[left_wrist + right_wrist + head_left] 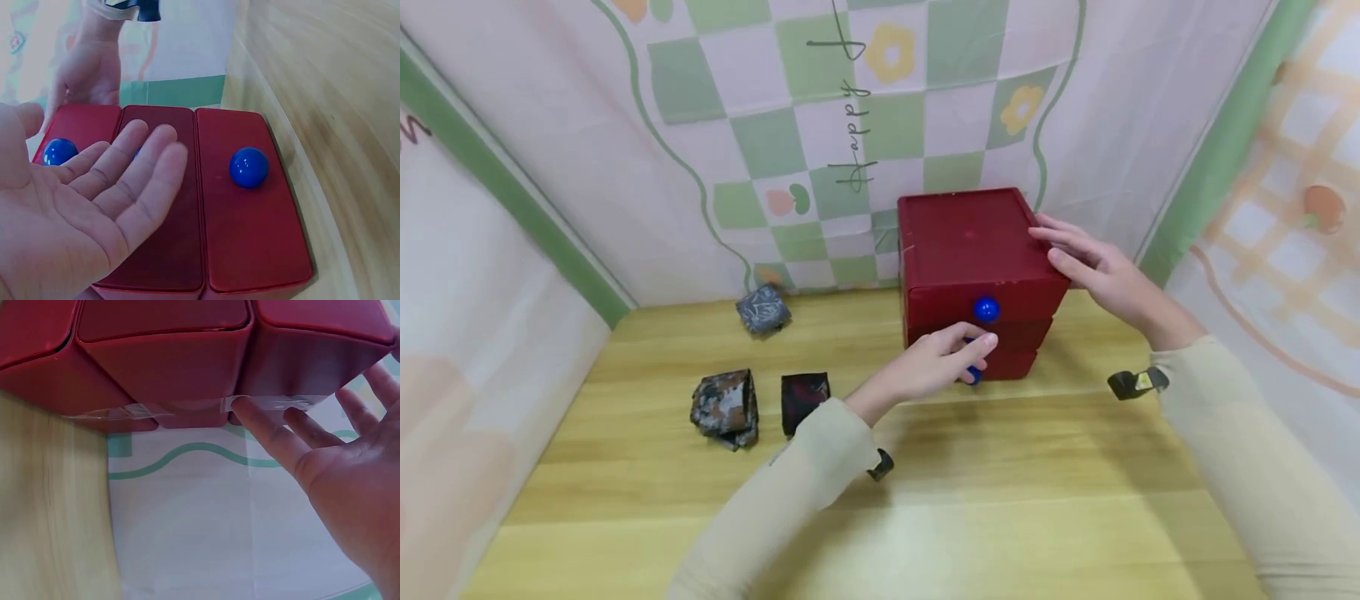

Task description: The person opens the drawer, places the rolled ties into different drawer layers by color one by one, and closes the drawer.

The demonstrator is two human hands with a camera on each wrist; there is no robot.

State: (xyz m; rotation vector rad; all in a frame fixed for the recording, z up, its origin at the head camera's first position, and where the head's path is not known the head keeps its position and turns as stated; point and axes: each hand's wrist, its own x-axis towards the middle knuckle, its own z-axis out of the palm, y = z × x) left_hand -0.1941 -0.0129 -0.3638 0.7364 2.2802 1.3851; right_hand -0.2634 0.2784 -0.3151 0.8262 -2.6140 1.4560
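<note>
the fingers (153, 194) of the left hand (936, 364) are loosely bent, side by side, and pinch nothing; they hover in front of the red drawer box (973, 237), at the height of the middle blue knob (137, 152), which they mostly hide. whether a fingertip touches that knob, i cannot tell. the top blue knob (987, 309) shows above the hand, the bottom blue knob (974, 375) just below it. the fingers of the right hand (1101, 265) are spread and rather straight, resting against the right edge of the box near its top; in the right wrist view they reach to a strip of clear tape (147, 412) along the side.

the box stands upright on the pale wooden desk (625, 492), right of the middle, near the patterned cloth (760, 142) behind, its three drawer fronts stacked one above another. to its left lie three folded pieces: a grey one (763, 310) near the back, a camouflage one (726, 408) nearer the front, and a dark one (803, 398) just beside that, close to the left sleeve (820, 458).
</note>
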